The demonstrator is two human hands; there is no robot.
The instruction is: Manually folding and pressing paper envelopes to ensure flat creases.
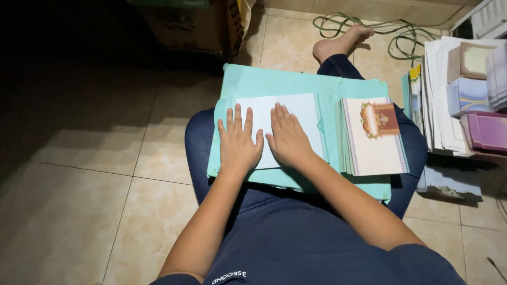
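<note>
A beige tiled floor (79, 211) spreads under a person who sits on it in dark blue trousers, one bare foot (343, 39) stretched out past the far edge of the turquoise folder (274, 82). That folder lies across the lap and serves as a board. To the right of the folder, on the floor, stand tall piles of cards and paper (454, 95) in white, blue and purple. Beyond the folder's far right corner a green cable (396, 31) lies in loops. On the folder's right half sits a stack of printed cards (372, 148), the top one bearing a red and gold ornament. On its left half lies a single white sheet (301, 113). The left hand (237, 142) and right hand (288, 138) rest side by side on that sheet, palms down, fingers stretched flat and slightly spread, pressing it and gripping nothing.
</note>
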